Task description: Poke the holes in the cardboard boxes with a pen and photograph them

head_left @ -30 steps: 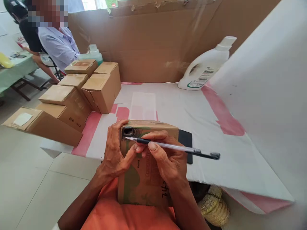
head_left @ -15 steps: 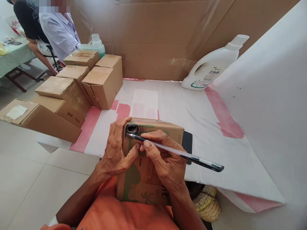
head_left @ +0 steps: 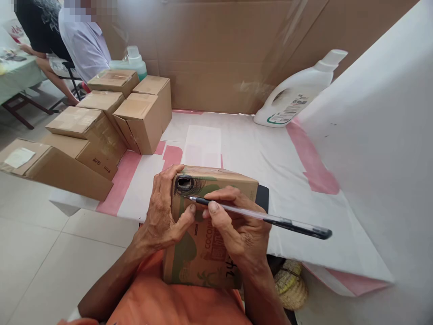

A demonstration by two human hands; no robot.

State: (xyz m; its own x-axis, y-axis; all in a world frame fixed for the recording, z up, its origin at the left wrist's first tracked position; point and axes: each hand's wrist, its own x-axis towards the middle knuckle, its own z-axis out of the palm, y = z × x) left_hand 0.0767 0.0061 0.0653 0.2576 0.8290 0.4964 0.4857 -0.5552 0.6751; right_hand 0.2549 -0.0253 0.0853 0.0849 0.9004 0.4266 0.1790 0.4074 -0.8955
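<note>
A brown cardboard box [head_left: 216, 243] with green shapes and red print leans in my lap against the table edge. Near its upper left corner is a dark hole [head_left: 185, 182] ringed with black pen strokes. My left hand [head_left: 167, 214] grips the box's left side, fingers over the far edge and thumb on the face. In my right hand [head_left: 237, 221] is a gel pen [head_left: 280, 220] with a clear barrel and black grip, pinched by thumb and fingers. Its tip lies just below the hole; whether it touches the cardboard I cannot tell. A dark flat thing [head_left: 263, 198] shows behind the box's right side.
Several closed cardboard boxes [head_left: 142, 108] stand on the left of the white and pink tablecloth [head_left: 243, 149]. A white detergent bottle [head_left: 297, 97] stands at the back right, a green-tinted bottle [head_left: 135, 63] behind the boxes. Two people sit at the far left. A woven straw item [head_left: 291, 284] is below the table.
The pen tip has moved from the hole's lower left edge to a little below and right of it. My right hand has shifted slightly right; my left hand keeps its hold.
</note>
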